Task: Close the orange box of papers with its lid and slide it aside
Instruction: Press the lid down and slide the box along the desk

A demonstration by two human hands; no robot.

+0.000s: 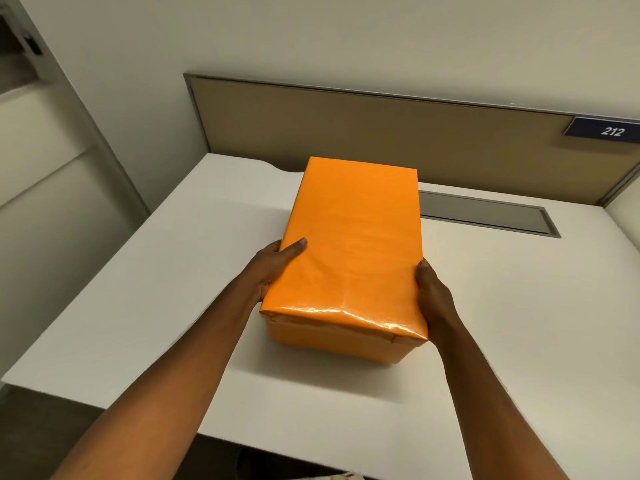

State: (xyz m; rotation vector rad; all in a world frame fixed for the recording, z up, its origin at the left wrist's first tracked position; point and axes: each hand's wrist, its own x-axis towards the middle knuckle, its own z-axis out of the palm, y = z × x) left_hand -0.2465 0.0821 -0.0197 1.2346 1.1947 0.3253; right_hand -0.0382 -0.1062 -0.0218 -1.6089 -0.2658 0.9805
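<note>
An orange box [349, 244] stands on the white desk [156, 306], its long side running away from me. Its orange lid sits on top and covers it, so no papers show. My left hand [273, 268] grips the left side near the front corner, thumb lying on the lid. My right hand [433, 296] presses against the right side near the front corner, fingers hidden behind the box.
A grey cable-tray flap [485, 216] is set into the desk right of the box. A tan partition panel [381, 133] runs along the back, with a dark sign reading 212 [606, 130] at its right end. The desk's front edge is near me.
</note>
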